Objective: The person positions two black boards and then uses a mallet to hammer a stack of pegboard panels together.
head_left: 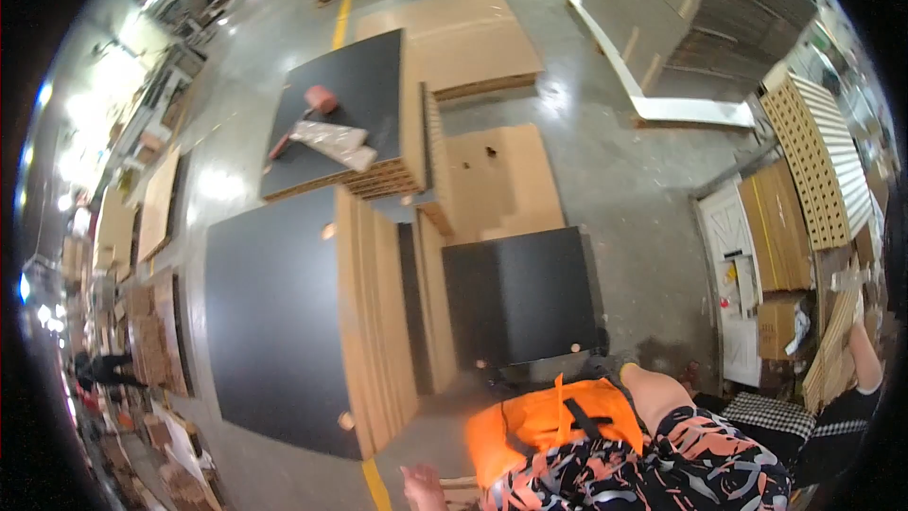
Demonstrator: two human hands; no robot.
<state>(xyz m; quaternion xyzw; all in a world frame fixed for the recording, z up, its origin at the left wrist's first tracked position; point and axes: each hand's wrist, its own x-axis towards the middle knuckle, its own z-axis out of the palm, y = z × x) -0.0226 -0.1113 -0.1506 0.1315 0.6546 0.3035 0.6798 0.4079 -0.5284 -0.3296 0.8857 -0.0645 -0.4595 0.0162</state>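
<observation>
My left hand [422, 488] is bare and low in the view, cut by the lower edge, below a tall stack of black-faced boards [274, 312]. Its fingers are blurred, and I see nothing held in it. My right forearm comes out of a patterned sleeve. At its end, my right hand [605, 365], dark and seemingly gloved with a yellow cuff, is at the near right corner of a smaller black panel [520, 295]. The fingers are hard to make out there, so whether they grip the panel is unclear. Pale round spots mark the panel's near corners.
Beyond, another black-topped stack [345, 85] carries a red tape roll [322, 99] and clear plastic wrap [333, 140]. Brown sheets [497, 166] lie beside it. At right are a grey wrapped stack [653, 19], boxes [780, 326] and another person's arm [864, 360].
</observation>
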